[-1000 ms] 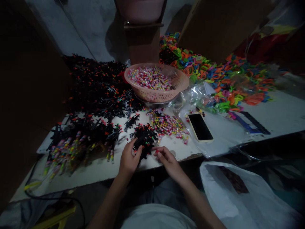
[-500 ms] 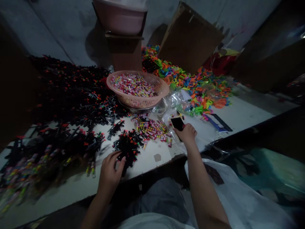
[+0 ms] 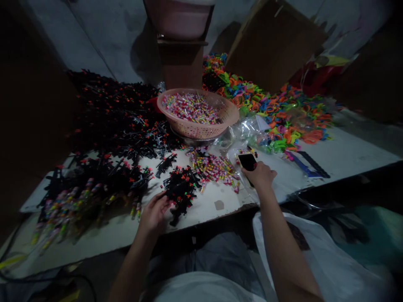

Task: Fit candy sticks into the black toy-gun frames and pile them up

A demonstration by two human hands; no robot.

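Observation:
My left hand rests at the near edge of a small heap of black toy guns with orange tips, fingers curled against the pieces. My right hand lies over a phone on the white table, fingers wrapped round its lower end. Between the two hands lies a scatter of small coloured candy tubes. A pink basket full of the same tubes stands behind them.
A large pile of black toy guns covers the left of the table. Bright plastic pieces are heaped at the back right, with clear bags in front. A white plastic bag hangs by my right knee. Cardboard boxes stand behind.
My right hand left the small black heap and reached right onto the phone. My left hand stayed at the heap. The view swung a little.

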